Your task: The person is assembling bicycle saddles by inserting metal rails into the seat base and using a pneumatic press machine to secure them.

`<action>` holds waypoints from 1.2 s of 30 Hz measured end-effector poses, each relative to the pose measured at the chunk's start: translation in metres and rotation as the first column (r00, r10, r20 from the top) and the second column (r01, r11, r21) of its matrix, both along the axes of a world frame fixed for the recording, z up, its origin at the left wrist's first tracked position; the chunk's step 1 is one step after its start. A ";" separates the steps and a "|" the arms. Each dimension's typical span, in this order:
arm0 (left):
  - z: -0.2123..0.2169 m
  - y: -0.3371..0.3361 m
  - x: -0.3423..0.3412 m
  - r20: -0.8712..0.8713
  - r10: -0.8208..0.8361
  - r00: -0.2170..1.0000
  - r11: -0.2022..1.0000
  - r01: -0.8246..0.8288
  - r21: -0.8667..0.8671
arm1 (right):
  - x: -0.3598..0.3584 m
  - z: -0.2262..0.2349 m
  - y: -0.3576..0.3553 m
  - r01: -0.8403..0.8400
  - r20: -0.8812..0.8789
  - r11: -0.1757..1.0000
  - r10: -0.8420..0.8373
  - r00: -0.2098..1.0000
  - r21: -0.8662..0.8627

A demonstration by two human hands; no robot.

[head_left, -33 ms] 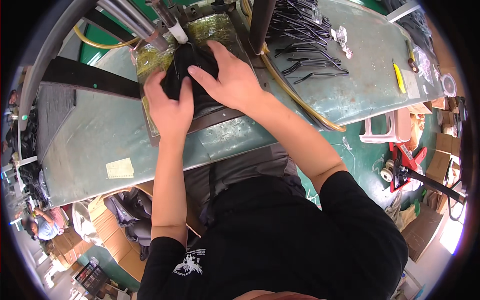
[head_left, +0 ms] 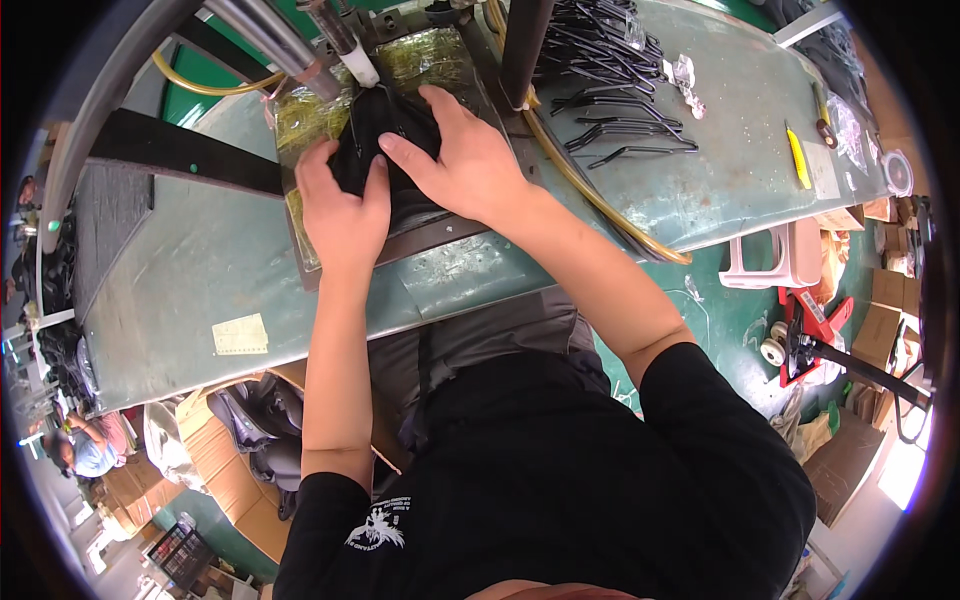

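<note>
A black saddle-shaped piece (head_left: 362, 148), narrow at its far end and wider toward me, lies on a press plate (head_left: 437, 50) with a yellowish, shiny covering. Around its left side my left hand (head_left: 342, 212) is curled, thumb on top and fingers along the edge. My right hand (head_left: 468, 160) grips its right side, with the thumb over the middle and the index finger reaching far forward. At the narrow tip, a white-ended press rod (head_left: 358, 66) comes down close to the piece; whether it touches, I cannot tell. My hands hide parts of both sides.
Metal press columns (head_left: 270, 45) and a dark frame bar (head_left: 185, 165) stand left. A yellow hose (head_left: 600, 205) runs right of the plate. Black bent rods (head_left: 625, 125) and a yellow knife (head_left: 797, 157) lie on the green table (head_left: 440, 285). Below stands a cardboard box (head_left: 225, 460).
</note>
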State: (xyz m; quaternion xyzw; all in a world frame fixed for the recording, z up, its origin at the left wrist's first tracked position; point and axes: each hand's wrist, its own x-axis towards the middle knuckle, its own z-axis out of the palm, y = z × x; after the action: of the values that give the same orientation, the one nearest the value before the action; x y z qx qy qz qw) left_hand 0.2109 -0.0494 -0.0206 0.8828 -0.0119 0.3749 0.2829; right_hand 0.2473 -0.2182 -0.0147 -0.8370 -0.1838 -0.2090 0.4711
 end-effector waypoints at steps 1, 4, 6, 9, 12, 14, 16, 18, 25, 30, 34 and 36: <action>0.003 -0.001 -0.001 -0.153 0.046 0.987 0.999 -0.048 -0.005 | -0.004 0.006 -0.004 -0.022 -0.139 0.999 0.016 0.990 -0.039; 0.017 0.007 -0.002 -0.219 -0.034 0.975 0.983 -0.007 -0.185 | -0.008 0.022 -0.023 -0.110 -0.282 0.975 0.163 0.945 0.194; 0.023 0.024 -0.012 -0.329 -0.208 0.921 0.882 0.032 -0.469 | -0.013 0.026 -0.051 -0.256 -0.246 0.942 0.307 0.919 0.217; 0.045 0.017 -0.044 -0.309 -0.576 0.757 0.545 0.073 -0.835 | -0.030 0.042 -0.084 -0.348 0.185 0.929 0.366 0.912 -0.124; 0.052 0.010 -0.068 -0.283 -0.801 0.528 0.328 -0.009 -0.945 | -0.056 0.012 -0.117 -0.278 0.074 0.940 0.297 0.952 -0.198; 0.062 0.002 -0.081 0.158 -0.840 0.519 -0.189 -0.007 -0.982 | -0.073 -0.038 -0.133 -0.192 -0.201 0.910 0.279 0.939 0.367; 0.059 0.019 -0.101 0.066 -0.838 0.542 -0.024 0.085 -0.996 | -0.077 -0.024 -0.143 0.056 -0.167 0.917 0.012 0.986 0.395; 0.051 0.043 -0.118 -0.033 -0.812 0.583 0.156 0.162 -0.975 | -0.060 0.023 -0.157 0.312 -0.399 0.849 -0.134 0.907 0.426; 0.041 0.078 -0.134 -0.318 -0.546 0.775 0.553 0.048 -0.832 | 0.165 0.078 -0.327 0.656 -0.545 0.315 -0.376 0.750 0.685; -0.064 0.206 -0.246 -0.106 0.353 0.930 0.659 -0.327 -0.678 | 0.080 0.062 -0.235 0.411 -0.127 0.902 -0.427 0.895 -0.132; -0.191 0.263 -0.390 -0.131 0.874 0.468 0.465 -0.884 -0.055 | 0.028 0.048 -0.241 0.305 0.054 0.908 -0.302 0.952 -0.288; -0.226 0.226 -0.436 -0.423 0.871 0.250 0.419 -0.828 0.372 | 0.008 0.039 -0.245 0.227 0.000 0.778 -0.280 0.960 -0.586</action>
State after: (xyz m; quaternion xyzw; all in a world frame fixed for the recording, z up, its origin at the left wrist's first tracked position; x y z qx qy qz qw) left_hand -0.2246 0.1762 -0.2464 0.8237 0.5345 0.1893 -0.0066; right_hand 0.2556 -0.4635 0.0238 -0.9658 -0.1036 -0.1676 0.1685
